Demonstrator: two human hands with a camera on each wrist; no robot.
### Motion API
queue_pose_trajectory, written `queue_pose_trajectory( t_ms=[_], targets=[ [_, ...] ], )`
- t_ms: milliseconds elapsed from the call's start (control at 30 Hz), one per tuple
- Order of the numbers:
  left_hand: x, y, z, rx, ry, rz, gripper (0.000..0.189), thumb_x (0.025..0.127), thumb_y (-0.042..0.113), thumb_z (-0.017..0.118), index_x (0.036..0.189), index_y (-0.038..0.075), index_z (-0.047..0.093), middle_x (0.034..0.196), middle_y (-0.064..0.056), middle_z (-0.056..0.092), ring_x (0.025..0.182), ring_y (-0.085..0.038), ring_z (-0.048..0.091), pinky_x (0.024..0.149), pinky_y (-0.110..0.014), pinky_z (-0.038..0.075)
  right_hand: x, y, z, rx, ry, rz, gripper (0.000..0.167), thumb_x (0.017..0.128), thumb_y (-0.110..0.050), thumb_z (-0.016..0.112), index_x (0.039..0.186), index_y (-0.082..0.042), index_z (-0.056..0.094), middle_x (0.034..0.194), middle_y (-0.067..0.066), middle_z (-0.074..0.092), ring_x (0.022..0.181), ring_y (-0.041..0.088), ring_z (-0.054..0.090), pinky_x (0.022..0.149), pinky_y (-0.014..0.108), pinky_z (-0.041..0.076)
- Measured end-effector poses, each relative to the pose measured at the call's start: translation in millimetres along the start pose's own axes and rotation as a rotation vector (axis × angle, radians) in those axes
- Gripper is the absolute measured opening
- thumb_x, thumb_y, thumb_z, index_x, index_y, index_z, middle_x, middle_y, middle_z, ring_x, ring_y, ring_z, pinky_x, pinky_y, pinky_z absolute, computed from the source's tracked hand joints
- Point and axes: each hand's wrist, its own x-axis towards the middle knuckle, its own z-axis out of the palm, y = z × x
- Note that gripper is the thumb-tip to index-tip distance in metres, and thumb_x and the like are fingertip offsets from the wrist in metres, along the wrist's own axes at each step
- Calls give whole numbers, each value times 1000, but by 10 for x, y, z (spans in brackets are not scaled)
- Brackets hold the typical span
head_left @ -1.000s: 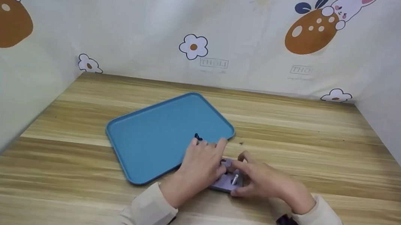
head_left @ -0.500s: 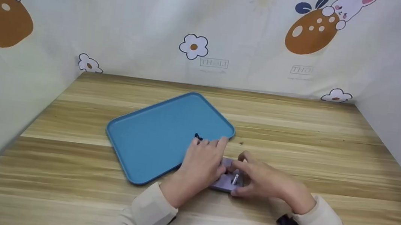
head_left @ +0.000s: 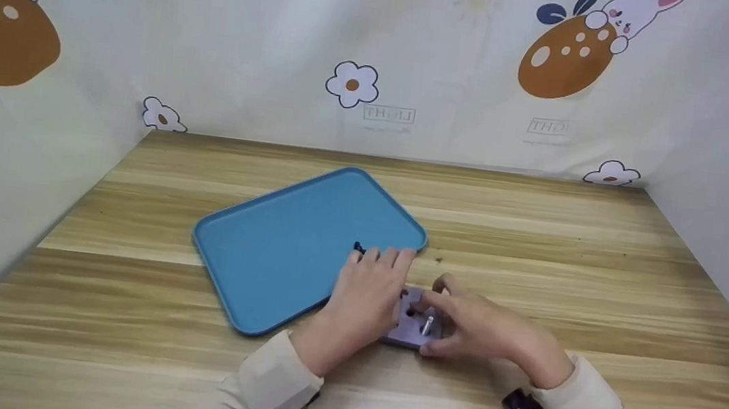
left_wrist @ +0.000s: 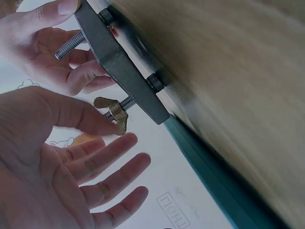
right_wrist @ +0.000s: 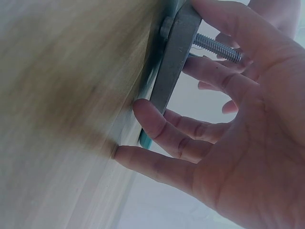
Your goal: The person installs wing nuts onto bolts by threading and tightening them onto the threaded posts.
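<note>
beside the blue tray [head_left: 276, 256] our right hand [head_left: 484, 329] grips the one grey plate [head_left: 412, 330] by its edges. our left hand [head_left: 368, 294], fingers straight, thumbs one brass wing nut [left_wrist: 112, 112]; two bolts [left_wrist: 71, 44] stand up.

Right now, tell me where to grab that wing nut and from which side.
Pinch the wing nut by its two flat wings, coming from above along the bolt: the wings stick out sideways, clear of the plate, probably giving finger and thumb purchase.
</note>
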Motion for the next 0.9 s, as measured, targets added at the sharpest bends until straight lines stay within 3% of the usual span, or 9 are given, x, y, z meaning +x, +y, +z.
queue_pose_trajectory(
  t_ms=[167,367,533,900],
  targets=[
    [-6,-11,16,-14,60,7,45,80,36,66,115,13,50,97,-4,57,86,-24,54,70,-38,43,-1,3,-2,-4,4,-8,48,76,-31,74,116,-11,56,114,12,43,81,16,49,65,27,42],
    [-16,-9,-5,11,6,5,35,85,42,60,106,15,53,92,-2,62,84,-23,58,73,-37,42,-6,6,-4,-11,16,-31,47,76,-32,75,114,-12,55,111,11,44,81,16,48,65,27,41],
    [-14,-6,-20,12,-1,7,25,88,37,57,99,15,57,89,-1,65,83,-22,59,73,-37,43,-7,15,-1,-13,15,-38,46,77,-33,74,113,-11,55,110,11,43,81,16,47,66,28,41],
    [4,0,-19,-4,-17,43,20,84,19,65,102,15,57,88,1,69,77,-20,60,72,-35,45,-3,17,4,-13,23,-43,44,76,-32,75,109,-10,55,109,10,44,83,16,49,66,27,43]
  ],
)
